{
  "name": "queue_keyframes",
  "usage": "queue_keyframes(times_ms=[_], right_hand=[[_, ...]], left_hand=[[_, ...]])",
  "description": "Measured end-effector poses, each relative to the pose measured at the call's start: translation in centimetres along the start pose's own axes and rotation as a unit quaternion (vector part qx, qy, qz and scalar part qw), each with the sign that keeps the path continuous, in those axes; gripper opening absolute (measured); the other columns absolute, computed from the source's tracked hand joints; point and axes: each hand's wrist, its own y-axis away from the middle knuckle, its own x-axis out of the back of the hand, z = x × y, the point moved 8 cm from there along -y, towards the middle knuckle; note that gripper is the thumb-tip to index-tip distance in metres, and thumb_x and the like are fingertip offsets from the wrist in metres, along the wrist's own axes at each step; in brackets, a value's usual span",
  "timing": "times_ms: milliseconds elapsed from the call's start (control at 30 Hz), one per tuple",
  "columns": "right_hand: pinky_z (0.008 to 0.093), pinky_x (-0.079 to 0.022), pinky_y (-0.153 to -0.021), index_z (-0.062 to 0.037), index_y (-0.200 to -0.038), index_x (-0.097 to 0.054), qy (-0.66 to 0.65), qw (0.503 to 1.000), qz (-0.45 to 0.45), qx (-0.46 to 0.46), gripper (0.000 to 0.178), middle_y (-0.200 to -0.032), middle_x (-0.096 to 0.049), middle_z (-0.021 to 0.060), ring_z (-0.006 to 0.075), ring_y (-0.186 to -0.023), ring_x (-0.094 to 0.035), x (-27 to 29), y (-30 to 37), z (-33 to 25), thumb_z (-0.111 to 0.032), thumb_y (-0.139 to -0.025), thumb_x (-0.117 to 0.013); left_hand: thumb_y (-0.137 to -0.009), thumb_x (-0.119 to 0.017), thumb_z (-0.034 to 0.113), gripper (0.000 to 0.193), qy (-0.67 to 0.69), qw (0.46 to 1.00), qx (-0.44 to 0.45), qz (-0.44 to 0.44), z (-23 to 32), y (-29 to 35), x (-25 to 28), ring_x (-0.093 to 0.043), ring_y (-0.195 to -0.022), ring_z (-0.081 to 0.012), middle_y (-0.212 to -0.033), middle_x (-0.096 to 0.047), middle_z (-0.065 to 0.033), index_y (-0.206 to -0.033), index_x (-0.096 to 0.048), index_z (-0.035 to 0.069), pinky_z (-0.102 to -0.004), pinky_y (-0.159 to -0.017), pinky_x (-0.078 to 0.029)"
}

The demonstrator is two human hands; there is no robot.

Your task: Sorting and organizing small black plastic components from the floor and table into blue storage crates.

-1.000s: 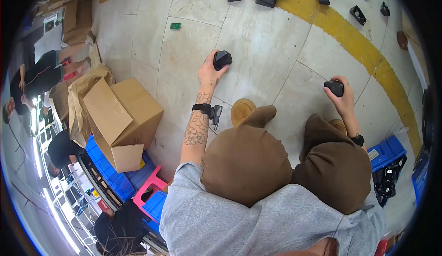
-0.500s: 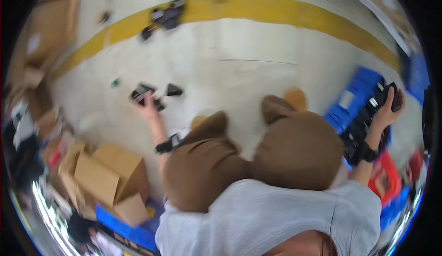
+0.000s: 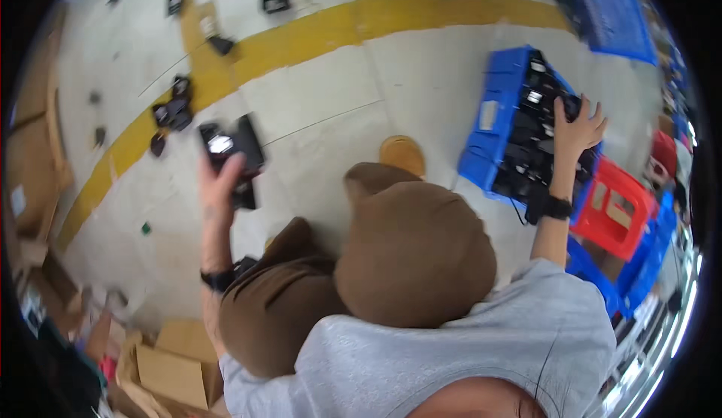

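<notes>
My left hand (image 3: 218,185) is closed around a cluster of black boxy devices (image 3: 242,147), held above the floor left of my knees; blur hides their exact kind. Over the blue crate (image 3: 481,124) at the right, my right hand (image 3: 577,130) has its fingers spread. A black block-shaped piece (image 3: 571,105) lies just beyond it, between the thumb and fingers, at the crate's far right side. Many similar black devices (image 3: 519,151) fill the crate.
Several black pieces (image 3: 174,109) lie scattered on the floor along the yellow line (image 3: 301,33). A red plastic stool (image 3: 613,207) stands against the crate. An open cardboard box (image 3: 173,373) is at lower left, another blue crate (image 3: 617,19) at far right.
My view has turned, so the floor pieces sit further left. The right hand has come over the blue crate and its fingers have spread from the black piece. The left hand still holds black devices.
</notes>
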Motion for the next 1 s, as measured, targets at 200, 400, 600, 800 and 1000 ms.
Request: queue_keyframes(times_ms=[200, 400, 600, 800, 1000], right_hand=[[0.0542, -0.034, -0.104, -0.0163, -0.149, -0.026, -0.746, -0.063, -0.653, -0.113, 0.084, -0.144, -0.041, 0.0138, 0.0285, -0.130, -0.041, 9.0, 11.5, -31.7, -0.071, -0.087, -0.040], [0.0595, -0.032, -0.105, -0.0154, -0.144, -0.035, -0.647, -0.311, -0.678, -0.158, 0.078, -0.141, -0.043, 0.0142, 0.0314, -0.129, -0.043, 12.6, 15.7, -37.8, -0.068, -0.088, -0.039], [0.0536, -0.033, -0.106, -0.0131, -0.140, -0.040, -0.592, -0.376, -0.663, -0.261, 0.073, -0.141, -0.043, 0.0159, 0.0339, -0.128, -0.043, 12.0, 18.3, -38.3, -0.065, -0.088, -0.040], [0.0594, -0.043, -0.092, -0.0189, -0.143, -0.037, -0.661, -0.379, -0.627, -0.166, 0.070, -0.132, -0.049, 0.0157, 0.0323, -0.116, -0.051, 11.4, 14.8, -34.8, -0.061, -0.087, -0.046], [0.0534, -0.048, -0.086, -0.0202, -0.142, -0.039, -0.856, 0.223, -0.419, -0.202, 0.065, -0.126, -0.053, 0.0145, 0.0298, -0.107, -0.056, -2.3, 4.7, -11.6, -0.052, -0.087, -0.054]], left_hand=[[-0.072, -0.080, 0.030, 0.076, -0.349, 0.897, -0.199, -0.183, 6.6, 1.2, -13.5, -0.067, -0.085, -0.0239, -0.099, -0.067, -0.0129, -0.133, -0.042, 0.005, -0.0342, -0.076, -0.052], [-0.074, -0.074, 0.045, 0.083, -0.598, 0.751, -0.264, -0.089, 8.9, 2.4, -14.3, -0.067, -0.073, -0.0277, -0.094, -0.067, -0.0122, -0.138, -0.037, 0.008, -0.0360, -0.062, -0.053], [-0.082, -0.068, 0.035, 0.073, -0.419, 0.806, -0.410, -0.087, 9.9, 3.3, -14.3, -0.056, -0.108, -0.0334, -0.123, -0.052, -0.0200, -0.141, -0.037, 0.005, -0.0442, -0.091, -0.047], [-0.081, -0.068, 0.013, 0.057, -0.359, 0.809, -0.457, -0.090, 8.6, 3.5, -9.5, -0.046, -0.125, -0.0349, -0.131, -0.052, -0.0165, -0.133, -0.047, 0.003, -0.0471, -0.107, -0.032], [-0.077, -0.075, 0.018, 0.068, -0.598, 0.782, -0.171, -0.049, -8.0, 1.3, 4.8, -0.042, -0.124, -0.0395, -0.127, -0.053, -0.0189, -0.138, -0.045, 0.009, -0.0441, -0.100, -0.039]])
